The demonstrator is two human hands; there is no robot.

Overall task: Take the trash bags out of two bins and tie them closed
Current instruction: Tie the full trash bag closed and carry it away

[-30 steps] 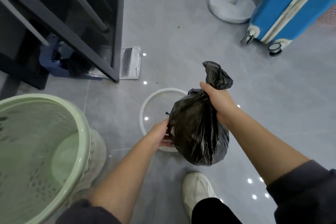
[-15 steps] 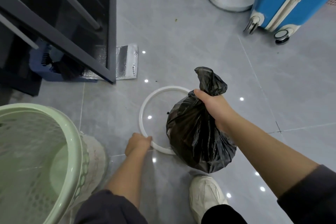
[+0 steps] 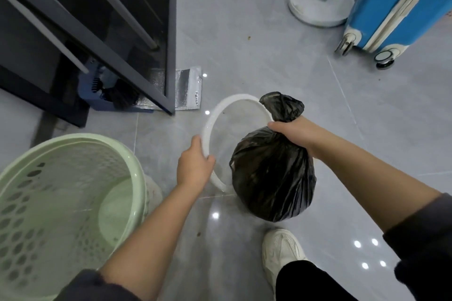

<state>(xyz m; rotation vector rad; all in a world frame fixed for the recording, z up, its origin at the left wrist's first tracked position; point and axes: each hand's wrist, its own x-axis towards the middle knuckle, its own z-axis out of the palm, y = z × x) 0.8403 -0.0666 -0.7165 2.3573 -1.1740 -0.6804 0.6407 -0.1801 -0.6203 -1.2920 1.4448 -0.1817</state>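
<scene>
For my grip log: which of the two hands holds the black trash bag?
The right hand grips the black trash bag at its gathered neck; the left hand holds only the white ring beside it.

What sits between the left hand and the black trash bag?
Head view: only the white ring the left hand grips, with grey floor showing through it before the black trash bag.

Home interior, living space. Glossy grey floor tiles; blue wheeled suitcase just beside a white round pedestal base; green perforated bin; blue dustpan and brush behind a dark metal frame.
</scene>
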